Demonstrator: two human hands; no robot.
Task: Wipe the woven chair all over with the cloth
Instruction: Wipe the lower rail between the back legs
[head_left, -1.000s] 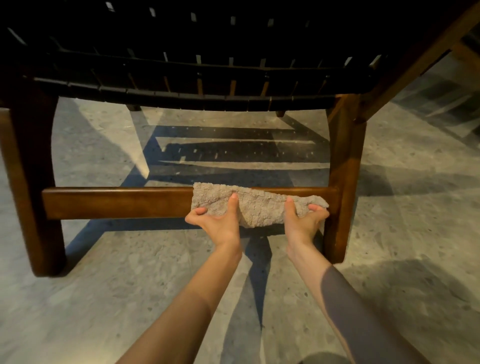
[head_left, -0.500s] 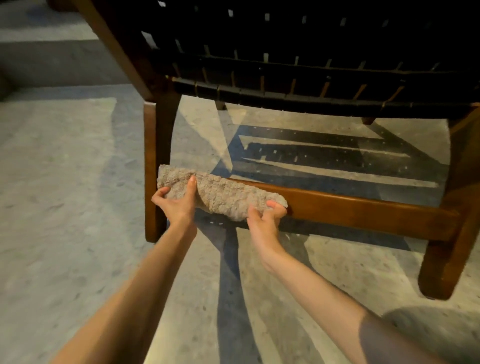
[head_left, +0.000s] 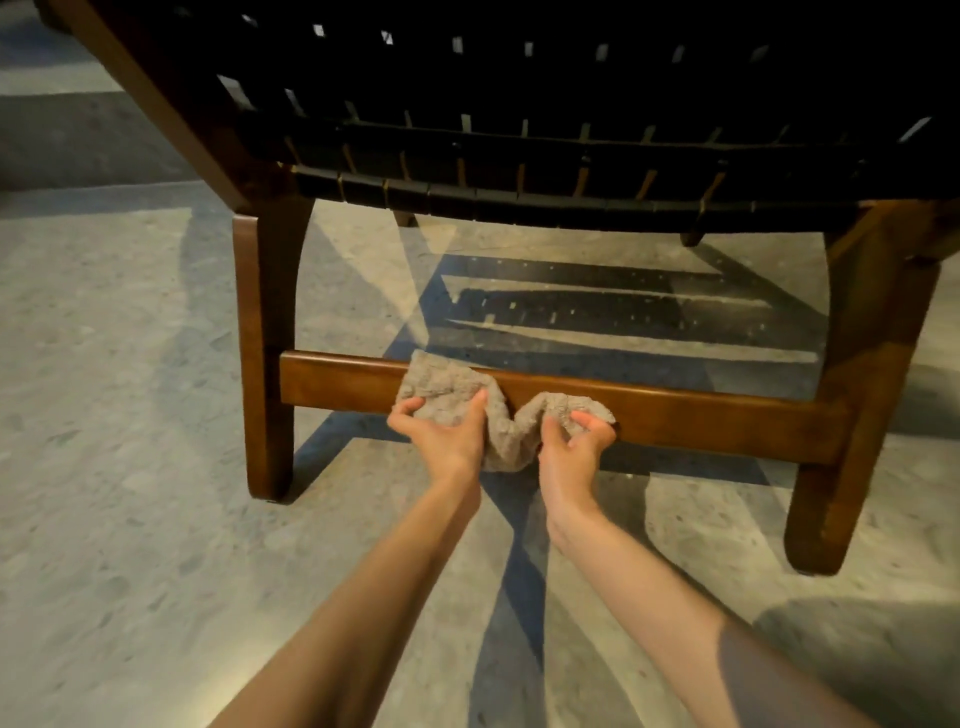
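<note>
1. Floor (head_left: 104, 415), speckled stone, lying beneath woven chair (head_left: 519, 156) with black straps; wooden leg (head_left: 262, 364) standing at left.
2. Left hand (head_left: 447, 439), fingers curling, gripping cloth (head_left: 447, 387) against low crossbar (head_left: 701, 421).
3. Cloth bunching and sagging between both hands, draping over crossbar's top edge.
4. Right hand (head_left: 574, 447), fingers curling tightly, pinching cloth's right end.
5. Second leg (head_left: 852, 415) standing at right.

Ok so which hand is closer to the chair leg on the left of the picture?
Left. The left hand grips the cloth on the crossbar nearer that leg; the right hand is farther along, toward the other leg.
</note>
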